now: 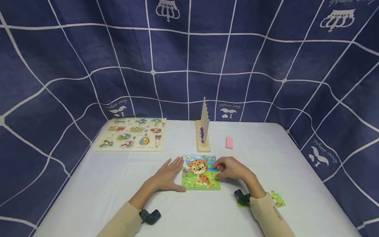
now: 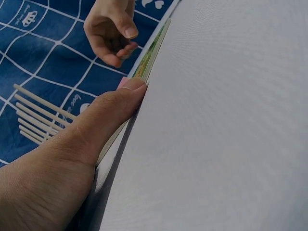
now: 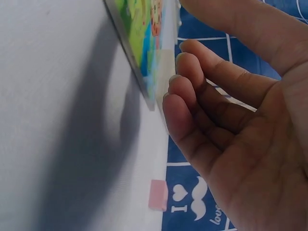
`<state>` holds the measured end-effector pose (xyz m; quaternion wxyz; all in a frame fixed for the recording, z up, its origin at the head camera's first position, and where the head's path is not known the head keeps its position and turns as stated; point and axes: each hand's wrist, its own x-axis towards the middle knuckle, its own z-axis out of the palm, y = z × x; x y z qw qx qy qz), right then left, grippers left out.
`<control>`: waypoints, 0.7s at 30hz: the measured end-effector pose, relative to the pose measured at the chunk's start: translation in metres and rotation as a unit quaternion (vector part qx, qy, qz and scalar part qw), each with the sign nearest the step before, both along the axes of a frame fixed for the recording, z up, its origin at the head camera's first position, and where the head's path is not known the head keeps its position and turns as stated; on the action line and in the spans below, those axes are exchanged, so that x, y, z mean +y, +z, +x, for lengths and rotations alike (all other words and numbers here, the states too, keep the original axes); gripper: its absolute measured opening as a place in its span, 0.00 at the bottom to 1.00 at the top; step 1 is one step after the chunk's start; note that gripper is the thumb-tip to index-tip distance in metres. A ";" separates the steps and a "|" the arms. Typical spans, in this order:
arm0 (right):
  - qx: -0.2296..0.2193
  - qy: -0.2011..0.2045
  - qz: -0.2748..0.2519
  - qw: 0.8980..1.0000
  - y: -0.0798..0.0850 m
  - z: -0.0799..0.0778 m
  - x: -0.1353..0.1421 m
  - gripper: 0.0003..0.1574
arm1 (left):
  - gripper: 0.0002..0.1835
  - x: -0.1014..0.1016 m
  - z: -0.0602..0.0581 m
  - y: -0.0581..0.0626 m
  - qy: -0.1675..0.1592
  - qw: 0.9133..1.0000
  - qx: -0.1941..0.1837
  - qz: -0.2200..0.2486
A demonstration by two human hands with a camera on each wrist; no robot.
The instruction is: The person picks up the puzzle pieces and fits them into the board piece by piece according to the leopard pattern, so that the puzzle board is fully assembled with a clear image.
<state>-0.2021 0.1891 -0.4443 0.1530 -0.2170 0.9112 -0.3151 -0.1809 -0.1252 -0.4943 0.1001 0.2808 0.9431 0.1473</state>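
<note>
A jigsaw puzzle (image 1: 201,180) with a cartoon leopard on green grass lies flat at the middle of the white table. At its left edge is my left hand (image 1: 167,176), fingers spread and fairly straight. The left wrist view has that thumb (image 2: 108,113) against the puzzle's near edge. Over the right side hovers my right hand (image 1: 233,168). Its fingers (image 3: 180,115) are loosely bent with nothing between them in the right wrist view, close to the puzzle's edge (image 3: 144,53). Faint seams between pieces run across the picture.
More puzzle pieces (image 1: 278,199) lie beside the right forearm, partly hidden by the sleeve and wrist camera. Farther back are a wooden vehicle puzzle board (image 1: 133,134), a wooden stand with upright rods (image 1: 205,128) and purple beads, and a pink block (image 1: 229,143). A blue curtain encloses the table.
</note>
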 end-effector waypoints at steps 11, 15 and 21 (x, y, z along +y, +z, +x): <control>0.017 0.014 0.002 1.000 0.007 0.014 0.011 0.27 | 0.70 0.001 -0.001 -0.003 0.003 1.000 0.002 0.003; 0.025 0.003 0.016 1.000 0.008 0.021 0.020 0.28 | 0.70 0.001 -0.001 -0.003 0.002 1.000 0.000 0.004; 0.019 -0.018 0.034 0.999 0.008 0.033 0.033 0.27 | 0.70 0.000 -0.001 -0.003 0.000 1.000 0.001 0.006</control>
